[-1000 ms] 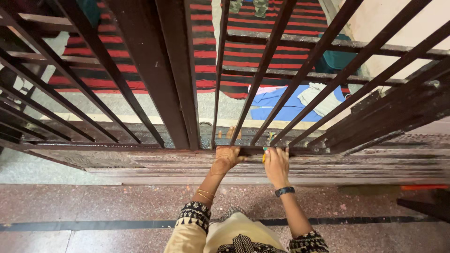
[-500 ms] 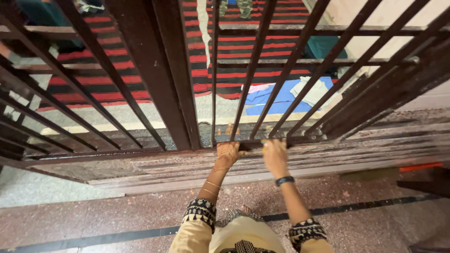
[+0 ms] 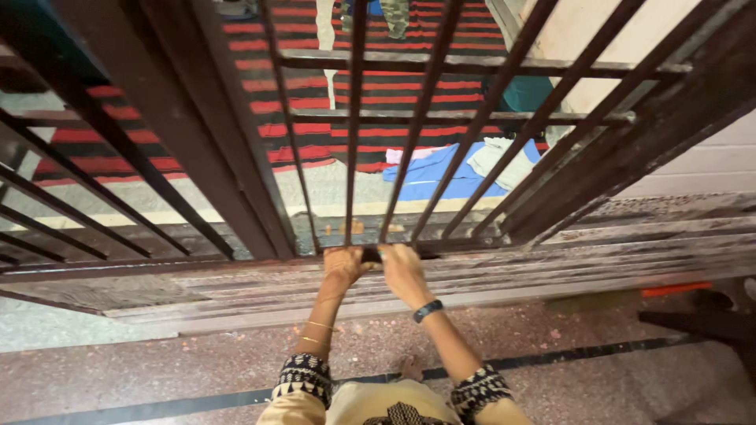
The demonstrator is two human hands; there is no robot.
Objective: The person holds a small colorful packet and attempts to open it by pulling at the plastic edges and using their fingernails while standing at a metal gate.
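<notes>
A dark brown metal grille gate [image 3: 236,197] stands in front of me, seen from above. My left hand [image 3: 342,264], with thin bangles on its wrist, is curled over the gate's bottom rail [image 3: 465,244]. My right hand [image 3: 403,271], with a dark band on its wrist, grips the same rail right beside it. The two hands almost touch. A short dark stretch of rail shows between them. The fingertips are hidden behind the rail.
A worn stone threshold [image 3: 551,264] runs under the gate. Beyond the bars lie a red and black striped rug [image 3: 315,86], a blue cloth [image 3: 441,173] and a white cloth [image 3: 496,157]. An orange object [image 3: 677,289] and a dark object [image 3: 709,323] sit at right on the speckled floor [image 3: 157,370].
My right hand has slid left along the rail until it is right beside my left hand. The view has shifted slightly.
</notes>
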